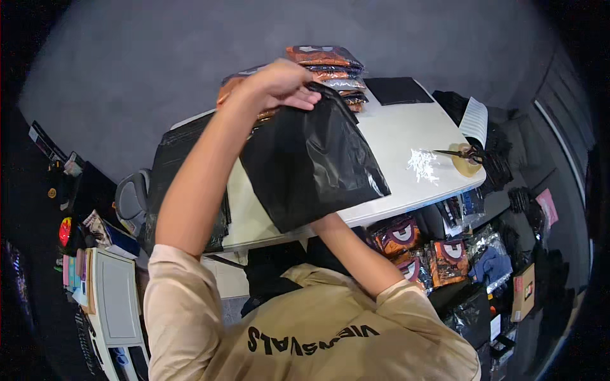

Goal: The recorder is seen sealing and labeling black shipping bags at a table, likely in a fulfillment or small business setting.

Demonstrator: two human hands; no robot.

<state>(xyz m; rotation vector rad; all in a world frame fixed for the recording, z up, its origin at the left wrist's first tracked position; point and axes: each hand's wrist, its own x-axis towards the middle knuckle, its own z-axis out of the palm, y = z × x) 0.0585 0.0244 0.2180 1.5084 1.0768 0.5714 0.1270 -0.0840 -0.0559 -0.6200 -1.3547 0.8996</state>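
A black glossy plastic mailing bag is held up over the white table, its top edge at the far side and its lower edge toward me. My left hand grips the bag's top edge, with the thumb side hidden. My right forearm passes behind the bag's near edge, so the right hand and its fingers are hidden. Beyond the bag stands a stack of clear-wrapped folded garments in orange and black, and a second orange wrapped pile is partly covered by my left arm.
Flat black bags cover the left of the white table. One black sheet or bag lies at its far right. Scissors rest on a tape roll beside white paper scraps. Wrapped garments lie below the right edge.
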